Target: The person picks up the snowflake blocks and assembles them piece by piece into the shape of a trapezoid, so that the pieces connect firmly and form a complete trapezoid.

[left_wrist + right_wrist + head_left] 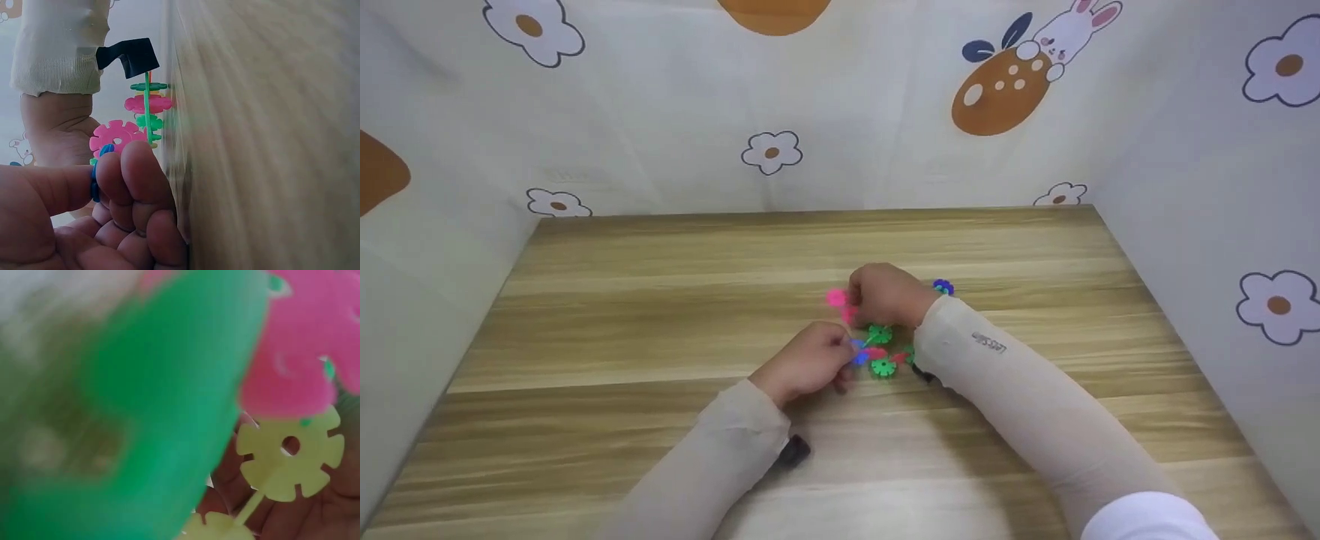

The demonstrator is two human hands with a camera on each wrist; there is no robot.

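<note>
Notched plastic snowflake discs, joined edge to edge, lie between the two hands in the head view. My left hand (804, 361) pinches a blue disc (859, 358) between thumb and index finger; the left wrist view shows that blue disc (95, 180) edge-on. Above it, my right hand (887, 294) curls its fingers at the joined discs, beside a pink disc (837, 298). Green discs (883, 368) sit under the right forearm. In the right wrist view a yellow disc (289, 461) stands before the palm, behind a blurred green disc (180, 371) and a pink one (304, 343).
A wood-grain table (622, 315) lies beneath the hands. A dark blue disc (943, 286) shows behind the right wrist. Patterned cloth (660, 112) walls the back and sides. Black camera mounts (793, 452) hang beneath the sleeves.
</note>
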